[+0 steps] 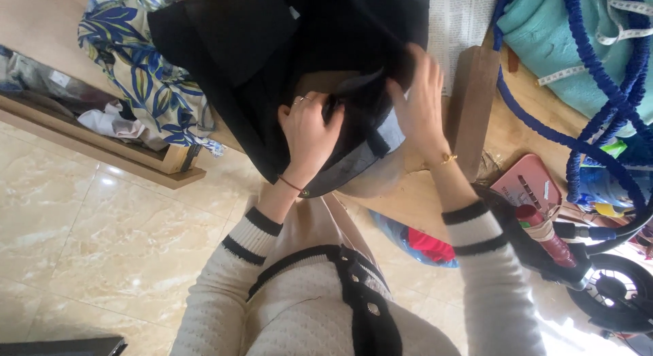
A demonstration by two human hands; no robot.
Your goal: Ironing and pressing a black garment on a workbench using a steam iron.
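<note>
Head view, left hand [307,135] and right hand [420,101] gripping black garment [258,50]

Daylight is thrown from the lower right, where glare washes out the floor [578,335]; the black garment [272,50] is rendered perhaps too dark for detail.

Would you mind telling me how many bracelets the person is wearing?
2: a thin dark red bracelet on the left wrist and a gold bracelet on the right wrist. The sleeves may hide others.
</note>
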